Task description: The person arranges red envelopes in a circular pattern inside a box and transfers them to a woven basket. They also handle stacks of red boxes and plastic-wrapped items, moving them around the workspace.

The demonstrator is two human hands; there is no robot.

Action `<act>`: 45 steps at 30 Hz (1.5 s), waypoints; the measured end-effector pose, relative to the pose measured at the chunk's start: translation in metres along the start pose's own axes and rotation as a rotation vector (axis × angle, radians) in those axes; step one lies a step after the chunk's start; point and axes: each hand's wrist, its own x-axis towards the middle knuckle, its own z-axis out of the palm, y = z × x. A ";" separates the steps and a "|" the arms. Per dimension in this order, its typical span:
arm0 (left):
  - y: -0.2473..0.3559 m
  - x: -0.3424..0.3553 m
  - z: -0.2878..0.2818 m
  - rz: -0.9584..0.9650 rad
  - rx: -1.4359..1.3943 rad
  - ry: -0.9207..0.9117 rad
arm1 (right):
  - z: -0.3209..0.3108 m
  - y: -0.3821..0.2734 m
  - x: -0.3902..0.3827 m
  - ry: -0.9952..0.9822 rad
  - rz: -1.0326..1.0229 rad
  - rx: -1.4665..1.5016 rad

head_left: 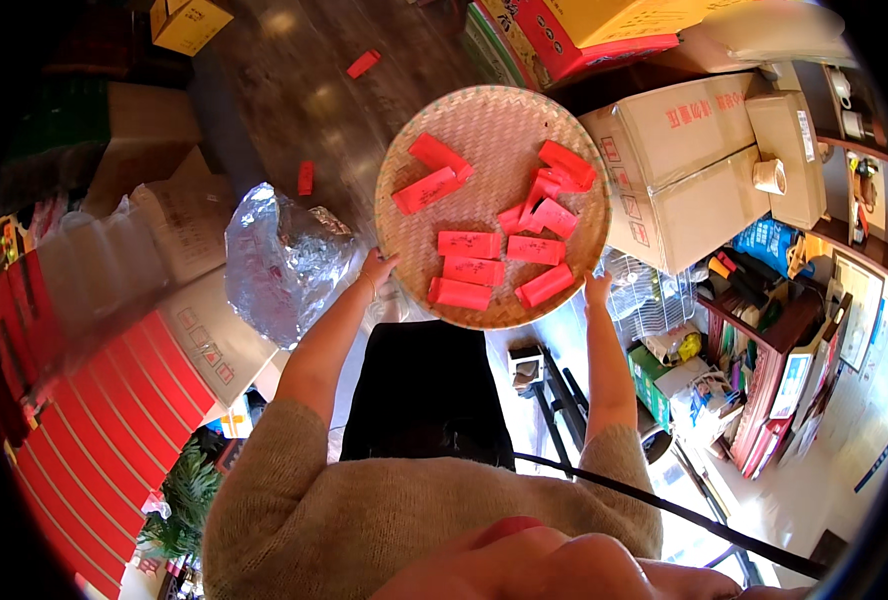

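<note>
A round woven bamboo tray (489, 192) is held out in front of me, with several small red packets (472, 270) lying on it in loose groups. My left hand (378, 268) grips the tray's lower left edge. At its right edge my right hand (597, 286) is closed on the rim, the fingertips partly hidden. A crumpled silver foil bag (269, 270) lies just left of my left hand. Below the tray is a black seat or cloth (424, 395), whose kind I cannot make out.
Cardboard boxes (684, 195) are stacked at the right, beside a wire rack (654, 305) and cluttered shelves. More cartons (214, 350) and red striped boxes (104, 440) stand at the left. Two red packets (306, 178) lie on the dark wood floor (274, 80). Yellow and red boxes (594, 35) are at the back.
</note>
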 end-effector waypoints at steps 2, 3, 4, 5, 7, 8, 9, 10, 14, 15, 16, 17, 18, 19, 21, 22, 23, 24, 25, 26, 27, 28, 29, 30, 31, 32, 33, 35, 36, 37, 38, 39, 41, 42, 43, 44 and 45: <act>0.004 0.004 0.014 0.041 -0.102 0.102 | 0.000 0.000 0.020 -0.265 0.131 0.165; 0.003 0.006 0.019 0.065 -0.152 0.151 | 0.000 0.000 0.028 -0.396 0.197 0.249; 0.002 0.008 0.022 0.046 -0.180 0.166 | 0.002 0.001 0.031 -0.462 0.205 0.322; 0.005 0.005 0.028 0.019 -0.204 0.165 | -0.002 0.008 0.036 -0.475 0.194 0.353; -0.002 0.009 0.031 0.007 -0.288 0.138 | -0.004 0.014 0.039 -0.505 0.165 0.425; -0.013 0.015 0.022 0.020 -0.342 0.126 | 0.003 0.007 0.033 -0.571 0.151 0.518; -0.020 0.020 0.014 0.036 -0.396 0.105 | 0.006 0.001 0.029 -0.605 0.161 0.567; -0.024 0.024 0.008 0.053 -0.391 0.131 | 0.005 -0.003 0.027 -0.631 0.172 0.615; -0.003 -0.005 0.002 0.101 -0.426 0.155 | -0.012 -0.026 0.008 -0.695 0.127 0.739; -0.004 -0.020 -0.018 0.131 -0.418 0.143 | -0.014 -0.028 -0.010 -0.718 0.096 0.773; -0.006 -0.034 -0.040 0.160 -0.413 0.135 | -0.017 -0.033 -0.028 -0.735 0.097 0.787; -0.002 -0.050 -0.049 0.164 -0.413 0.153 | -0.024 -0.041 -0.044 -0.713 0.080 0.795; 0.011 -0.067 -0.056 0.173 -0.416 0.172 | -0.034 -0.056 -0.058 -0.692 0.057 0.804; 0.025 -0.082 -0.061 0.180 -0.417 0.183 | -0.047 -0.066 -0.072 -0.662 0.036 0.813; 0.061 -0.112 -0.053 0.277 -0.415 0.113 | -0.077 -0.074 -0.092 -0.594 0.039 0.861; 0.083 -0.129 -0.045 0.327 -0.416 0.081 | -0.096 -0.080 -0.101 -0.556 0.040 0.908; 0.111 -0.146 -0.031 0.323 -0.346 0.035 | -0.113 -0.080 -0.110 -0.513 0.041 0.957; 0.141 -0.162 -0.013 0.314 -0.280 -0.008 | -0.134 -0.068 -0.111 -0.472 0.060 0.931; 0.161 -0.168 0.004 0.312 -0.216 -0.040 | -0.150 -0.062 -0.113 -0.399 0.032 0.975; 0.168 -0.160 0.016 0.352 -0.145 -0.067 | -0.172 -0.061 -0.113 -0.345 0.020 0.990; 0.178 -0.148 0.031 0.390 -0.072 -0.098 | -0.192 -0.049 -0.109 -0.301 0.032 1.022; 0.201 -0.148 0.061 0.406 0.011 -0.103 | -0.210 -0.028 -0.104 -0.248 0.031 1.021; 0.218 -0.137 0.079 0.438 0.061 -0.218 | -0.223 -0.028 -0.104 -0.231 0.042 1.051; 0.242 -0.138 0.108 0.375 0.008 -0.288 | -0.236 -0.013 -0.100 -0.182 0.000 0.982; 0.266 -0.146 0.140 0.378 -0.078 -0.332 | -0.244 -0.002 -0.097 -0.195 0.006 1.076; 0.272 -0.137 0.160 0.435 -0.193 -0.463 | -0.247 0.012 -0.091 -0.153 0.030 1.088; 0.280 -0.135 0.176 0.411 -0.251 -0.548 | -0.250 0.014 -0.090 -0.146 0.047 1.183; 0.277 -0.139 0.194 0.553 -0.336 -0.614 | -0.248 0.011 -0.077 -0.185 0.062 1.270; 0.263 -0.134 0.193 0.592 -0.267 -0.583 | -0.248 0.022 -0.063 -0.201 0.100 1.319; 0.243 -0.130 0.193 0.625 -0.210 -0.558 | -0.248 0.040 -0.044 -0.209 0.135 1.355; 0.213 -0.120 0.186 0.591 -0.167 -0.527 | -0.249 0.047 -0.030 -0.230 0.175 1.390; 0.177 -0.107 0.172 0.555 -0.112 -0.479 | -0.234 0.025 -0.026 -0.217 0.155 1.383; 0.111 -0.087 0.147 0.437 -0.078 -0.340 | -0.223 0.012 -0.016 -0.154 0.177 1.337; 0.071 -0.070 0.127 0.441 -0.076 -0.274 | -0.216 0.008 -0.008 -0.134 0.200 1.330; 0.033 -0.055 0.105 0.440 -0.075 -0.208 | -0.211 0.007 0.002 -0.114 0.224 1.318; 0.011 -0.045 0.084 0.413 -0.038 -0.164 | -0.210 0.007 0.007 -0.079 0.243 1.307; -0.012 -0.045 0.060 0.375 -0.002 -0.100 | -0.203 0.004 0.010 -0.067 0.235 1.311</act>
